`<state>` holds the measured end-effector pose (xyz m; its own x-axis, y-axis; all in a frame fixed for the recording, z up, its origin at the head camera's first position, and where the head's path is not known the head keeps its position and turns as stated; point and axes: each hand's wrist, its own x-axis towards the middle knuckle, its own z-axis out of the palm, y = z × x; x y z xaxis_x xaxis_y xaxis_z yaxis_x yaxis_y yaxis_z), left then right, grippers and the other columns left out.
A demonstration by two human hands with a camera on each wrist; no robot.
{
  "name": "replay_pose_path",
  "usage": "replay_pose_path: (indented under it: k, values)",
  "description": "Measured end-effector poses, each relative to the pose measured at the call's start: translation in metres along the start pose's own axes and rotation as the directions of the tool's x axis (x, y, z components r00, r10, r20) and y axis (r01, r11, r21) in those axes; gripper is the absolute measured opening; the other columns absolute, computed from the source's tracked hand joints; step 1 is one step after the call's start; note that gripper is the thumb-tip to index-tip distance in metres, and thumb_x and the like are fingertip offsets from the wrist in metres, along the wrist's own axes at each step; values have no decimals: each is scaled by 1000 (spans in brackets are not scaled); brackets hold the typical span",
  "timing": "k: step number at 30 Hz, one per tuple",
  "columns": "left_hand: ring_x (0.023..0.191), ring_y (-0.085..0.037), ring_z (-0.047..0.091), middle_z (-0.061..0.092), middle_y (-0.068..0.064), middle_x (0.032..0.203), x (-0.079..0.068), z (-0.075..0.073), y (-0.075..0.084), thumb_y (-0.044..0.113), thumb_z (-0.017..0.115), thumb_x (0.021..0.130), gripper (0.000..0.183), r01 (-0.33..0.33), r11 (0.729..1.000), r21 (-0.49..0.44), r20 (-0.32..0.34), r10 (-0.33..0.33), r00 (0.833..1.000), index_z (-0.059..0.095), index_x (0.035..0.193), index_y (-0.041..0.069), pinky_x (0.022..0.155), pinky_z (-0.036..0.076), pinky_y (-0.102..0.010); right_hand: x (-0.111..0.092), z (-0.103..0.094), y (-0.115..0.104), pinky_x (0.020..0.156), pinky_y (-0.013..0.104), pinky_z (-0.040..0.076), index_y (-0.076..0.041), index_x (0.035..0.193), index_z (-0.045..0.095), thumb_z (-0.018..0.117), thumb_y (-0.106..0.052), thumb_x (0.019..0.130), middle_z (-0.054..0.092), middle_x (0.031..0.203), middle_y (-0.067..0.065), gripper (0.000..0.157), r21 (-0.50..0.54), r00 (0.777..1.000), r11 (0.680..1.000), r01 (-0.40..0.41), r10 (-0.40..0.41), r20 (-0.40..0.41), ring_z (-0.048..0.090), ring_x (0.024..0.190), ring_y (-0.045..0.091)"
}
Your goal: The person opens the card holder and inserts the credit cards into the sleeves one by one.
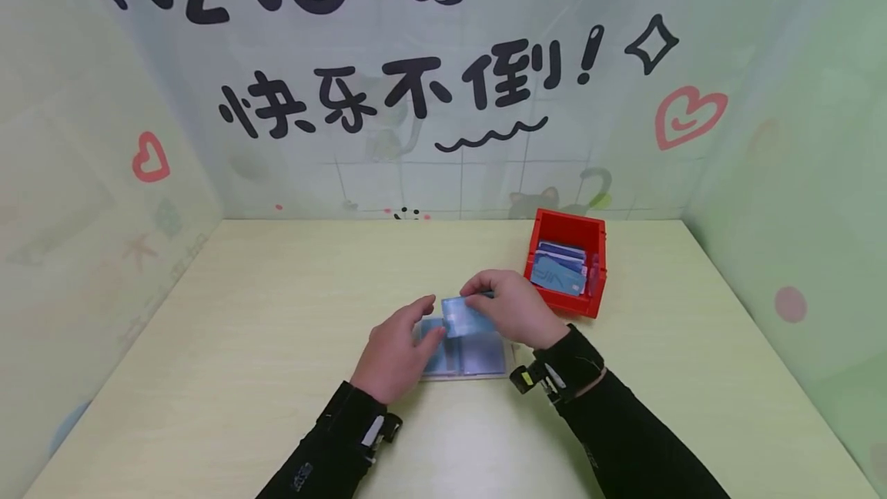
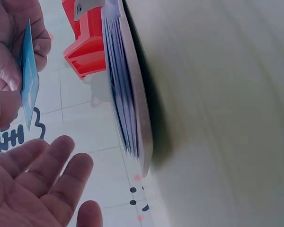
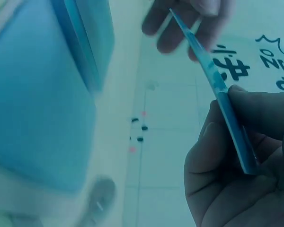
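A light-blue card (image 1: pixel 463 319) is pinched between the thumb and fingers of my right hand (image 1: pixel 518 309). In the right wrist view the card (image 3: pixel 221 97) is seen nearly edge-on. My left hand (image 1: pixel 396 351) is beside it, fingers spread and relaxed, its thumb close to the card's lower left corner; whether they touch I cannot tell. Below both hands a card album (image 1: pixel 483 354) lies spread on the table, with bluish pockets, partly hidden by the left hand and the card. Its stacked pages (image 2: pixel 120 90) show from the side in the left wrist view.
A red box (image 1: pixel 568 304) stands behind the right hand, holding several blue and purple cards (image 1: pixel 558 272). The pale wooden table (image 1: pixel 305 283) meets a printed backdrop (image 1: pixel 388 183) at the back and sides.
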<state>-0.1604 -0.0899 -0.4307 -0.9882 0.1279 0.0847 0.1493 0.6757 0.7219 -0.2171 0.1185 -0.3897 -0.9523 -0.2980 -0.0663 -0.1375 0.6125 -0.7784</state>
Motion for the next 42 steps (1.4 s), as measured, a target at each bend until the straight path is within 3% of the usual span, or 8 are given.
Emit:
replay_pose_path:
  k: [7,10,15,19,22,28,36,42]
  values:
    - [131,-28,65,69,-7,140,-1,1,2,31,68,103,47,-81,997,14,-33,82,996,62,147,14,108,54,-51,-2,19,-2,93,36,60,-16,108,78,73,-12,99,75,112,0,11,48,1000,999,11,-13,27,64,105,20]
    - [118,-25,70,72,-6,132,-1,1,2,28,70,102,40,-101,994,39,-50,103,993,69,139,13,100,58,-45,-3,23,-2,92,35,59,-17,107,77,74,-12,98,74,109,0,10,62,999,998,17,-18,27,63,104,20]
    - [87,-16,61,73,-2,107,0,0,2,24,72,102,29,-86,996,32,-52,88,995,75,127,11,77,56,-30,-5,26,-2,86,32,58,-13,114,74,77,-16,97,72,105,0,18,82,1000,996,21,-22,16,62,99,20]
    - [76,-14,57,68,2,90,1,-1,1,23,70,103,21,-51,998,-32,-26,50,998,75,120,13,67,49,-26,-5,27,0,80,29,55,-11,123,70,78,-20,96,69,107,3,30,141,1000,990,-3,4,-10,60,99,22]
    - [75,-14,59,70,3,88,1,-1,0,23,69,103,16,-27,996,-80,-23,26,999,74,115,14,68,50,-27,-4,27,5,81,29,56,-11,127,68,79,-22,96,69,110,4,35,205,999,979,-13,20,-29,61,100,23]
    - [78,-15,61,72,-1,90,2,-3,0,21,69,103,13,9,988,-156,-80,-21,997,72,111,12,71,51,-29,-3,26,13,86,33,60,-8,129,64,77,-19,97,72,107,7,37,314,999,949,-22,32,-26,67,93,21]
    - [84,-22,73,72,-4,90,3,-2,1,18,66,105,14,48,971,-234,-90,-71,993,68,113,7,76,56,-33,-5,27,17,89,33,62,-6,129,58,72,-16,101,77,92,8,34,364,995,926,-97,79,64,77,93,26]
    - [86,-19,68,73,-2,94,4,-1,1,19,67,104,18,61,980,-191,-65,-74,995,70,118,8,80,57,-35,-5,27,19,86,32,64,-6,128,58,68,-15,103,76,94,8,29,377,995,921,-101,96,30,75,86,24]
